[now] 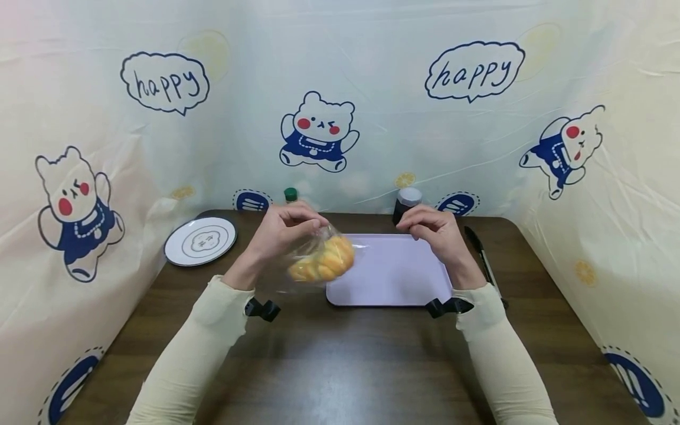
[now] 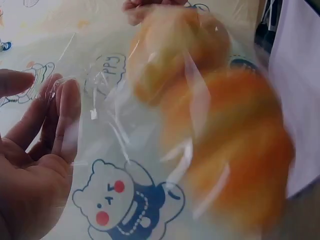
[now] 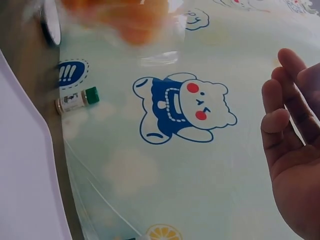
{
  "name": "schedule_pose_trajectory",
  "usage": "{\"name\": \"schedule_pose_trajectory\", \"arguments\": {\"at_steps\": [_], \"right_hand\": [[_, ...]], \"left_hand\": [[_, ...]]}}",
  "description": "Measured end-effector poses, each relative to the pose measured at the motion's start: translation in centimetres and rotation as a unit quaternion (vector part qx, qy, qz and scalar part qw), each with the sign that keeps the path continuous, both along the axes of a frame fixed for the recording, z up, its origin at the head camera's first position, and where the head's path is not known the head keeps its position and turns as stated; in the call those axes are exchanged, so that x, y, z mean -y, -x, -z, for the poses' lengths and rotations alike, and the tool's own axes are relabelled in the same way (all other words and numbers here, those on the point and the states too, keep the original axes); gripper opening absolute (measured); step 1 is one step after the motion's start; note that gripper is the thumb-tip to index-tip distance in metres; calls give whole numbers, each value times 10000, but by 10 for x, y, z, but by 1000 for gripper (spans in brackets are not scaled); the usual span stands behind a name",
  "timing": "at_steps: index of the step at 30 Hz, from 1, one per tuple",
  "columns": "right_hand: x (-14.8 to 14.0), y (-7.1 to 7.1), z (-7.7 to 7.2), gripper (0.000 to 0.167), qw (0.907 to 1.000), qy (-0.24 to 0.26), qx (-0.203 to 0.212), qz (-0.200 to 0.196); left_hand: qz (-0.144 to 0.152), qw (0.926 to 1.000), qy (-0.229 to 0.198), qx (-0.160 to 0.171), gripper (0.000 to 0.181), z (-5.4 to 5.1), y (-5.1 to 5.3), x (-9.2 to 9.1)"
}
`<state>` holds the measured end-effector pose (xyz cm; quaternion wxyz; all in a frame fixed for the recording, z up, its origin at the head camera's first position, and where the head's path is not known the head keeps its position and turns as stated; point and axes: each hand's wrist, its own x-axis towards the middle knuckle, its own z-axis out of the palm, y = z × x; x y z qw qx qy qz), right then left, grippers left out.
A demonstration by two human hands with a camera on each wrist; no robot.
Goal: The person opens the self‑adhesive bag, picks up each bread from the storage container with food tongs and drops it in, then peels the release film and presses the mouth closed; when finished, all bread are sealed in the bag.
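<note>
My left hand (image 1: 287, 230) pinches the top of a clear plastic bag (image 2: 120, 125) between thumb and fingers. Inside the bag lies golden bread (image 1: 324, 260) with rounded ridges; it hangs above the table, overlapping the left end of a lilac tray (image 1: 393, 271) in the head view. My right hand (image 1: 438, 233) is raised over the tray's right part, apart from the bag. Its fingers are loosely bent, and the right wrist view shows nothing held in them. Close behind that hand stands a dark jar (image 1: 402, 209) with a pale lid.
A white plate (image 1: 200, 242) with a printed drawing lies at the table's back left. A small shaker bottle (image 3: 75, 101) with a green cap stands at the rear edge. On the right lies a long black-and-silver utensil (image 1: 480, 252). Printed cloth surrounds the wooden table (image 1: 329, 366).
</note>
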<state>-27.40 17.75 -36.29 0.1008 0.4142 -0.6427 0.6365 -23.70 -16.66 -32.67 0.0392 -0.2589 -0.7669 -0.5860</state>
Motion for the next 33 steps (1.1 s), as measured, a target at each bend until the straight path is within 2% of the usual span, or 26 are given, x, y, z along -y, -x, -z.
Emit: {"name": "schedule_pose_trajectory", "arguments": {"at_steps": [3, 8, 12, 15, 18, 22, 28, 33], "right_hand": [[1, -1, 1, 14, 9995, -267, 135, 46], [4, -2, 7, 15, 9943, -815, 436, 537], [11, 1, 13, 21, 9830, -1274, 768, 1074], [16, 4, 19, 24, 9723, -1615, 1130, 1254], [23, 7, 26, 29, 9627, -1917, 1498, 1188], [31, 10, 37, 36, 9558, -2097, 1848, 914], [36, 12, 45, 38, 9575, -1872, 2102, 625], [37, 11, 46, 34, 9612, -1644, 2160, 486]], "left_hand": [[-191, 9996, 162, 136, 19, -1, 0, -1], [-347, 9991, 207, 151, 17, 0, 1, 0], [-279, 9995, 146, 2, 17, 0, 2, 0], [-248, 9997, 66, -36, 17, -1, 2, -1], [-207, 9998, -44, 22, 16, -3, 0, -2], [-136, 9997, -170, 112, 17, -6, -2, -2], [-51, 9998, -191, -44, 18, -8, -3, 0], [6, 9997, -235, -91, 21, -6, -3, 0]]}}
